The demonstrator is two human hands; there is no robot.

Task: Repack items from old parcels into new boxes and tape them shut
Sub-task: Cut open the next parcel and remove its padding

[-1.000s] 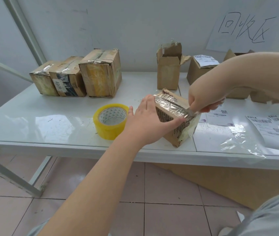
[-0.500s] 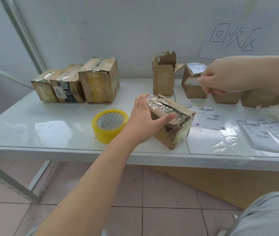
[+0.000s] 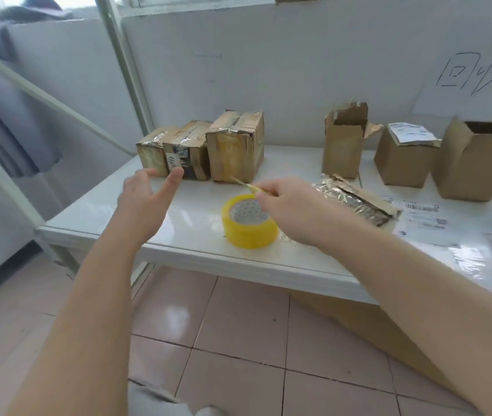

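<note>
Three taped old parcels stand at the table's back left: a small one point(image 3: 151, 154), a middle one point(image 3: 189, 151) and a taller one point(image 3: 235, 145). My left hand point(image 3: 145, 196) hovers just in front of them, fingers spread, holding nothing. My right hand point(image 3: 286, 205) pinches a thin yellowish blade-like tool point(image 3: 243, 183) above the yellow tape roll point(image 3: 249, 226). A cut-open parcel point(image 3: 356, 199) wrapped in shiny tape lies to the right of that hand, untouched.
Open-topped cardboard boxes stand along the back wall: a tall one point(image 3: 342, 145), a labelled one point(image 3: 401, 159) and a large one point(image 3: 473, 166). Peeled shipping labels point(image 3: 422, 213) and plastic film lie at the right. The white table point(image 3: 196, 256) edge runs close to me.
My left hand has let go of the cut-open parcel and moved left toward the taped parcels. My right hand swung from the back right to above the tape roll. The view turned left.
</note>
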